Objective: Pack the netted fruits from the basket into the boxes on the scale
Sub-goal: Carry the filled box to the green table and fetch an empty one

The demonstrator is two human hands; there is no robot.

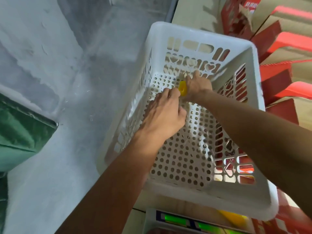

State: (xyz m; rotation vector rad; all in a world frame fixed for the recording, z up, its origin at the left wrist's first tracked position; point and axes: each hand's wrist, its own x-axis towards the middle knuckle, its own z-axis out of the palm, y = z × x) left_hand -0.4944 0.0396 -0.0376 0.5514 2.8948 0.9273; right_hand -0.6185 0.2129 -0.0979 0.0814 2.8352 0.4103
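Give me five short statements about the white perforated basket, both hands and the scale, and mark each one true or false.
1. Both hands reach inside the white perforated plastic basket. True.
2. The basket is full of netted fruits. False: its holed floor is almost bare.
3. A small yellow object lies by the right hand. True.
4. The left hand grips the basket rim. False: it is down over the floor.
5. The scale display glows red. False: green.

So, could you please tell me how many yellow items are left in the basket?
1: a yellow item at the far end of the white basket, between both hands; others may be hidden beneath them.
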